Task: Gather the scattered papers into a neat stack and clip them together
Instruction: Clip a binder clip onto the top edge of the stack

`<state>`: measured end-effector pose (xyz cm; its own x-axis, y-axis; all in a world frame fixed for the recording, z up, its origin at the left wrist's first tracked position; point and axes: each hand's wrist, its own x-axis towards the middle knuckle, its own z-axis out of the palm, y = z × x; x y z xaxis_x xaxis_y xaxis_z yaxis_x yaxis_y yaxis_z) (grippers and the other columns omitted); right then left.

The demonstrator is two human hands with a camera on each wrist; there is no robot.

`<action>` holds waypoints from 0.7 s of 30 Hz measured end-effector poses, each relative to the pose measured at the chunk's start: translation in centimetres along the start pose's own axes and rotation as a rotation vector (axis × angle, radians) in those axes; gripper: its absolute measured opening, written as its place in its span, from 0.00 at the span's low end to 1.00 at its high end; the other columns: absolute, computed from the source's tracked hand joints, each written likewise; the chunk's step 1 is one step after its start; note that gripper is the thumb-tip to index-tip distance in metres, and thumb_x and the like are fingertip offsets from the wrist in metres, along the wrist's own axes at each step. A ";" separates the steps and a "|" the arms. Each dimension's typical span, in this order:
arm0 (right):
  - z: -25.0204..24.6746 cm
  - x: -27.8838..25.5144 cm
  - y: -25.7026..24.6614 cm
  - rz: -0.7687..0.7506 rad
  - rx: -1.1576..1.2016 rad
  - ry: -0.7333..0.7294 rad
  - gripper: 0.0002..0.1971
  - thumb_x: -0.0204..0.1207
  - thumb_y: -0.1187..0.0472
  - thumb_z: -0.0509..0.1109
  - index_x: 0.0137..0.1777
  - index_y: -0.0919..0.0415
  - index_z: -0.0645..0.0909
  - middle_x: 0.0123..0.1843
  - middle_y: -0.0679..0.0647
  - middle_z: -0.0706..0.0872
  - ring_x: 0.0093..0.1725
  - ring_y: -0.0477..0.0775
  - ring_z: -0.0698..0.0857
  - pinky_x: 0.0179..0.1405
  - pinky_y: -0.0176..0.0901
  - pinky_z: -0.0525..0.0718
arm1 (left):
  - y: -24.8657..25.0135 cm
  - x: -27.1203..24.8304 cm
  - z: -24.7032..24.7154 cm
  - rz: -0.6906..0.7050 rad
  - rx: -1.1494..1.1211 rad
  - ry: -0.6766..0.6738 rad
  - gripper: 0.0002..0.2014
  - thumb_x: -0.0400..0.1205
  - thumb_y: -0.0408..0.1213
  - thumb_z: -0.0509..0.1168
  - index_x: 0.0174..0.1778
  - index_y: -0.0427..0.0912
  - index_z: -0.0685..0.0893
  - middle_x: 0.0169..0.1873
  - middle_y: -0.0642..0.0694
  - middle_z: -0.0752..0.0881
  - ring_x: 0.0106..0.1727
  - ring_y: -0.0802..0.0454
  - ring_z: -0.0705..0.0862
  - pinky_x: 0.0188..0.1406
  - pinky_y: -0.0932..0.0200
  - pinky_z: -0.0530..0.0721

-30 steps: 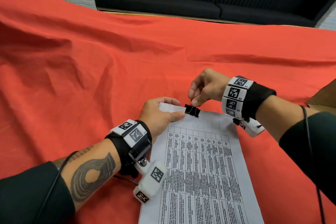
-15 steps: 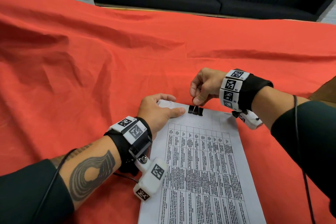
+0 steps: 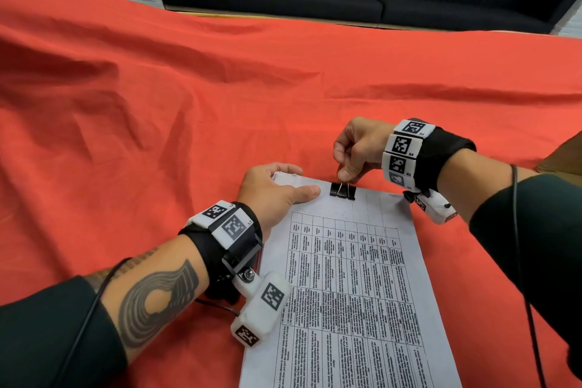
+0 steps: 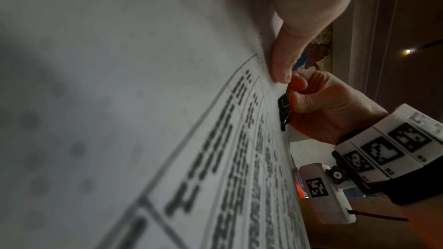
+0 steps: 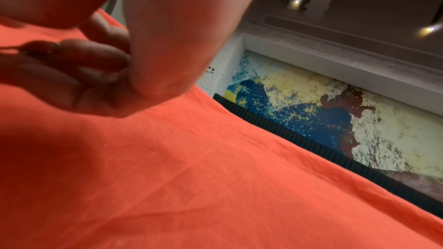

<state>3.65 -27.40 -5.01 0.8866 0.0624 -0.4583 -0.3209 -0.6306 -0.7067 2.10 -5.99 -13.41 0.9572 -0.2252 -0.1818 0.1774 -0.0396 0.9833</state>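
Both hands low: right hand (image 3: 357,151) pinches binder clip (image 3: 342,191) (upright handle); left hand (image 3: 271,190) flat on papers (image 3: 352,287).

Curled right hand (image 5: 134,60) above orange cloth (image 5: 215,177)

A neat stack of printed papers (image 3: 352,293) lies flat, a black binder clip (image 3: 342,191) clamped on its far edge.

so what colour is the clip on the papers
Black, with silver wire handles; the binder clip shows best in the head view.
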 end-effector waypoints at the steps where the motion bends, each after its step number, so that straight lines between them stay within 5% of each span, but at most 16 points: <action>1: -0.1 0.1 0.1 -0.003 0.003 -0.002 0.18 0.64 0.88 0.76 0.30 0.65 0.81 0.24 0.61 0.84 0.34 0.63 0.87 0.43 0.54 0.92 | -0.1 0.1 0.0 -0.002 -0.004 -0.003 0.28 0.44 0.51 0.89 0.40 0.58 0.93 0.56 0.41 0.92 0.63 0.39 0.89 0.64 0.38 0.89; 4: 0.1 0.0 0.0 -0.018 -0.019 -0.033 0.18 0.66 0.86 0.77 0.31 0.62 0.81 0.31 0.64 0.85 0.34 0.61 0.88 0.40 0.50 0.93 | -0.2 0.2 0.0 -0.017 -0.018 -0.004 0.29 0.42 0.51 0.89 0.40 0.58 0.93 0.55 0.40 0.92 0.61 0.38 0.90 0.63 0.36 0.89; 8: 0.7 -0.4 0.2 0.009 -0.026 -0.085 0.14 0.74 0.79 0.77 0.51 0.62 0.82 0.47 0.64 0.91 0.45 0.58 0.90 0.53 0.53 0.91 | 0.1 0.1 -0.2 -0.068 -0.020 0.011 0.28 0.47 0.44 0.91 0.43 0.52 0.92 0.55 0.38 0.92 0.57 0.35 0.92 0.60 0.35 0.91; 12: 0.4 -2.4 1.2 0.014 0.014 0.128 0.20 0.74 0.64 0.82 0.64 0.56 0.83 0.60 0.55 0.93 0.56 0.54 0.91 0.63 0.56 0.87 | 1.5 -0.4 -0.9 -0.182 -0.126 -0.064 0.25 0.63 0.30 0.88 0.54 0.38 0.88 0.52 0.34 0.92 0.47 0.39 0.93 0.52 0.41 0.94; 15: 0.2 -6.1 3.6 0.056 -0.025 0.313 0.24 0.74 0.60 0.82 0.67 0.57 0.79 0.60 0.55 0.90 0.54 0.54 0.89 0.55 0.56 0.88 | 3.3 -2.2 -3.5 -0.298 -0.030 -0.184 0.11 0.79 0.36 0.78 0.53 0.39 0.86 0.50 0.38 0.94 0.43 0.49 0.93 0.43 0.54 0.93; 17: 0.8 -9.3 5.9 0.153 -0.033 0.382 0.26 0.74 0.60 0.82 0.68 0.59 0.75 0.54 0.59 0.89 0.46 0.58 0.89 0.46 0.59 0.90 | 3.8 -4.1 -6.3 -0.350 0.201 -0.254 0.11 0.81 0.45 0.76 0.50 0.41 0.87 0.48 0.42 0.95 0.43 0.52 0.94 0.40 0.57 0.91; 21: 5.0 -16.3 8.4 0.327 0.028 0.226 0.18 0.80 0.59 0.77 0.62 0.63 0.73 0.44 0.72 0.89 0.29 0.63 0.89 0.24 0.47 0.87 | 3.5 -9.7 -9.6 -0.411 0.536 -0.425 0.18 0.83 0.52 0.71 0.51 0.37 0.86 0.40 0.38 0.94 0.35 0.48 0.92 0.30 0.61 0.89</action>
<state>-15.20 -29.88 -6.15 0.7863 -0.3121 -0.5331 -0.6043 -0.5677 -0.5590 -4.35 5.44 -8.18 0.6510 -0.4382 -0.6198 0.2598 -0.6386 0.7244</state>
